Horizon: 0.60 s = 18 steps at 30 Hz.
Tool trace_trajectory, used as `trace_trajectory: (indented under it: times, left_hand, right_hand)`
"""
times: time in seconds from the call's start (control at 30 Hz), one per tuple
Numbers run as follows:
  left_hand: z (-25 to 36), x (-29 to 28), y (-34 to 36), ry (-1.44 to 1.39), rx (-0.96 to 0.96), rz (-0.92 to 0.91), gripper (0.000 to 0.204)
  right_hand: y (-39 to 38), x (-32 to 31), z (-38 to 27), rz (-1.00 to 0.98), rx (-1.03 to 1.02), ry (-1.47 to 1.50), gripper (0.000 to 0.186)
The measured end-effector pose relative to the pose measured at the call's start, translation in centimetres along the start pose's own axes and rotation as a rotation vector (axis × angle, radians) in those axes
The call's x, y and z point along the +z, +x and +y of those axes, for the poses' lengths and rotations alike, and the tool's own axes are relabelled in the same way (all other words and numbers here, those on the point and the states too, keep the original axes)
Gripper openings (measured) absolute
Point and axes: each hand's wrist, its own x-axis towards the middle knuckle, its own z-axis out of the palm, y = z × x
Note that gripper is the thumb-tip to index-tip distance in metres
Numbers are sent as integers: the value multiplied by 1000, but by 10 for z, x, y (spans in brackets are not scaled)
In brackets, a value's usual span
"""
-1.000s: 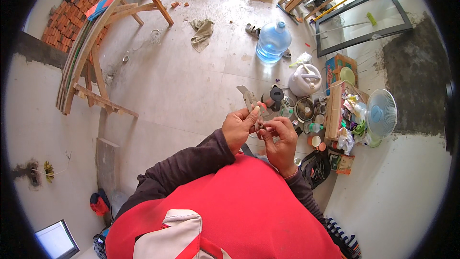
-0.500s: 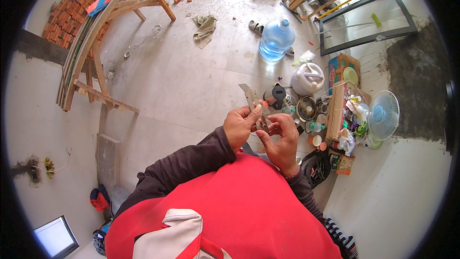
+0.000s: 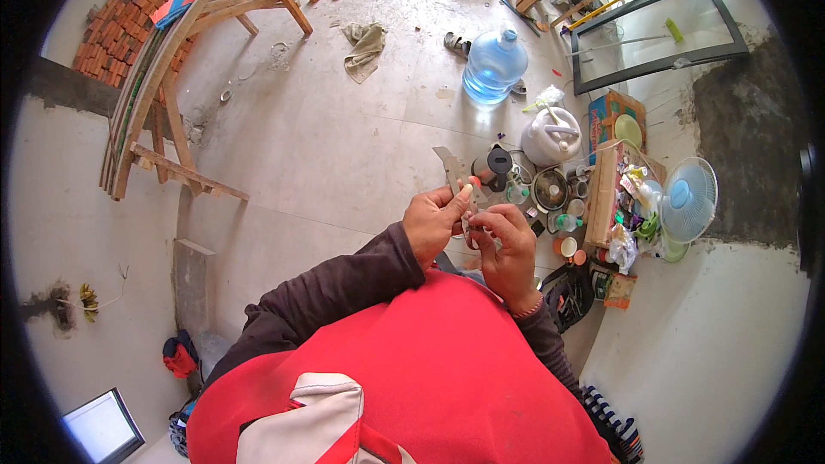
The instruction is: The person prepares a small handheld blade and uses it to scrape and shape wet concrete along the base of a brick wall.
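Observation:
My left hand (image 3: pixel 436 225) grips a metal utility knife (image 3: pixel 450 170), its blade tilted up and slightly left over the floor. My right hand (image 3: pixel 505 253) has its thumb and bent fingers on the lower end of the knife, just below and right of the left one. Some of the knife is hidden behind my fingers. A black-lidded steel kettle (image 3: pixel 491 167) stands beyond the knife, with a green-capped bottle (image 3: pixel 516 193) and a round pot (image 3: pixel 550 189) to its right. My red shirt (image 3: pixel 395 369) fills the bottom of the view.
A water jug (image 3: pixel 494 69), white jerrycan (image 3: pixel 550 136), cloth (image 3: pixel 365 50) and footwear (image 3: pixel 457 45) lie about the floor. A wooden trestle (image 3: pixel 176 133) is at left, brick stacks (image 3: pixel 133 30) behind. At right are a cluttered box (image 3: pixel 601 206), a fan (image 3: pixel 687 198) and a leaning framed pane (image 3: pixel 657 34).
The knife and my hands have moved slightly up and right. My right fingers loosened half a second ago and are now curled back on the knife's lower end.

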Motion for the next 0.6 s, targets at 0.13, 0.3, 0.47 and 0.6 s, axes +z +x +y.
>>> trace_trajectory:
  times: [0.13, 0.3, 0.47, 0.6]
  left_hand:
    - [-2, 1, -2, -16, 7, 11, 37]
    - [-7, -4, -3, 42, -20, -38, 38]
    - [-7, -2, -7, 23, -42, -2, 38]
    - [-8, 3, -9, -5, -41, -9, 33]
  right_hand:
    - [0, -3, -13, -6, 57, 14, 14]
    - [-8, -4, -17, -64, 196, -12, 16]
    - [-6, -6, -25, -25, 78, -27, 14]
    - [-16, -8, -18, -104, 221, -67, 19]
